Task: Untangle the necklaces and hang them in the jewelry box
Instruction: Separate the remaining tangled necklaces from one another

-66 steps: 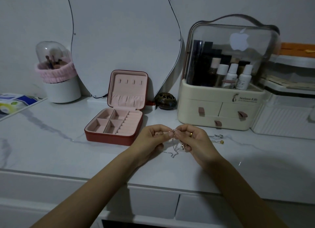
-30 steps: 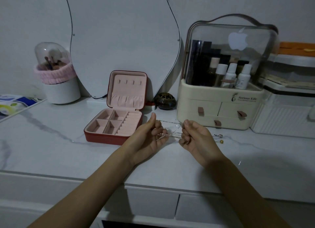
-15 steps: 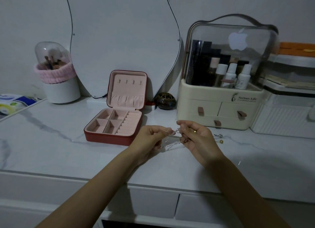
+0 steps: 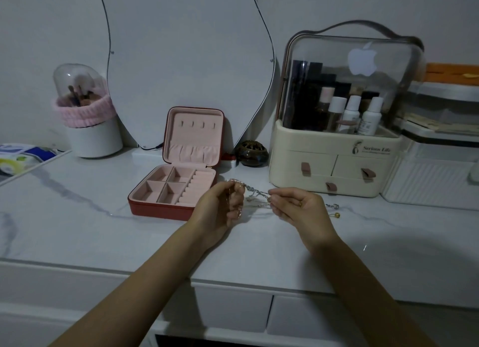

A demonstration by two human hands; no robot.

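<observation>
Head view, looking down at a white marble-patterned vanity top. We hold both bare hands just above it at the centre of the frame. Our left hand is curled, fingers pinched around one end of the thin silver tangled necklaces; our right hand, at three o'clock from the left, pinches the other end. The chains stretch between the two hands as a short twisted strand, with a fainter loop sagging just below it. The metal is fine and glinting, knotted along the upper strand; how many chains are there we cannot tell.

At ten o'clock from the hands sits the small square red jewelry box with pink lining, lid upright and open. The hooks inside its lid are bare, and the tray compartments look empty. So we judge the task to be at an early stage: the untangling is under way, nothing is hung yet, and every necklace remains to be separated and hooked.

Just right of the right hand, a small gold bead and silver piece lie on the top.
</observation>
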